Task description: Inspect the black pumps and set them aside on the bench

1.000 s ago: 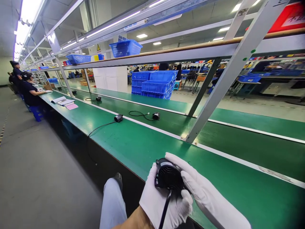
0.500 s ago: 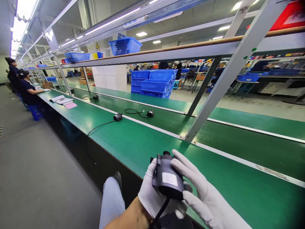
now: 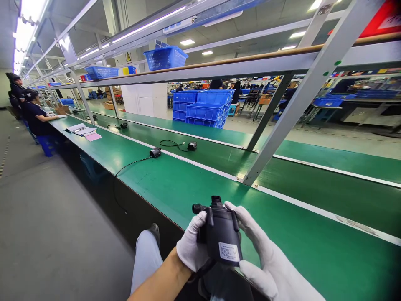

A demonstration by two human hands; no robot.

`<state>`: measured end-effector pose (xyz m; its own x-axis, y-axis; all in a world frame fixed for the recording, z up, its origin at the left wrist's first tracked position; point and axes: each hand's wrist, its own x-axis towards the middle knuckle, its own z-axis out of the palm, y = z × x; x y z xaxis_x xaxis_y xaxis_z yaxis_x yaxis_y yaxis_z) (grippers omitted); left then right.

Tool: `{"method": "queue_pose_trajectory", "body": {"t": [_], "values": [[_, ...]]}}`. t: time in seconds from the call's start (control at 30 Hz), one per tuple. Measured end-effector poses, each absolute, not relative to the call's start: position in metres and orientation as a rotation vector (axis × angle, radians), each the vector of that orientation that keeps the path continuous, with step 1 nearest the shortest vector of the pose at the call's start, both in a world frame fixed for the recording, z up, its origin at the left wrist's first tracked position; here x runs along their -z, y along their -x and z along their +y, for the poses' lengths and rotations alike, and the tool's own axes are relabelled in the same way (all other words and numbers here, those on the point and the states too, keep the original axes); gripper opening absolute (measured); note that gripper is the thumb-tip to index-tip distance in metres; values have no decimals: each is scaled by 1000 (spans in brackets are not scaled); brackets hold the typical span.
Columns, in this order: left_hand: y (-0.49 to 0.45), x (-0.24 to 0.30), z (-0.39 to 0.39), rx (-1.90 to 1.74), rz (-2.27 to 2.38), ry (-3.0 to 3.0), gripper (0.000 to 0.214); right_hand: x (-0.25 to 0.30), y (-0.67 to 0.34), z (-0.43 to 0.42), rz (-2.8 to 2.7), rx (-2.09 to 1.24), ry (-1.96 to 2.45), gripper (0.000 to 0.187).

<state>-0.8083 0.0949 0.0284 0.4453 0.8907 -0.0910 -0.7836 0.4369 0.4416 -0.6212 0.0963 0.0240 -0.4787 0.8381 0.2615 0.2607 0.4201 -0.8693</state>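
Observation:
I hold a small black pump-like device (image 3: 222,233) with a white label and two threaded ports over the near edge of the green bench (image 3: 175,184). My left hand (image 3: 190,246), in a white glove, is wrapped round its left side. My right hand (image 3: 266,259), also gloved, grips it from the right, fingers curled over the top and thumb under the label. Its black cable hangs down out of sight below the hands.
Another black device with a cable (image 3: 155,152) lies further up the bench, and two more (image 3: 191,146) (image 3: 123,125) sit on the conveyor belt beyond. Papers (image 3: 82,130) lie far left near seated workers (image 3: 35,118). Slanted metal posts (image 3: 291,113) and blue crates (image 3: 205,109) stand behind.
I have turned the device in my hands: its grilled end faced me, now the labelled body faces me and the ports point up and left. The devices on the belt have drifted left.

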Motion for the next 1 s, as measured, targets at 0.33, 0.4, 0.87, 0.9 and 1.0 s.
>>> {"method": "queue_pose_trajectory", "body": {"t": [0.33, 0.4, 0.87, 0.9, 1.0], "values": [[815, -26, 93, -1141, 390, -455, 51, -27, 624, 96, -1972, -1080, 953, 86], [815, -25, 93, -1176, 420, -447, 50, -24, 624, 96, -1974, -1085, 965, 86], [808, -38, 87, -1074, 437, -363, 68, -21, 626, 99, -1993, -926, 923, 86], [810, -38, 87, -1101, 504, -431, 68, -21, 626, 100, -2006, -906, 921, 85], [814, -38, 85, -1274, 825, -918, 65, -12, 627, 104, -2036, -812, 920, 82]]}}
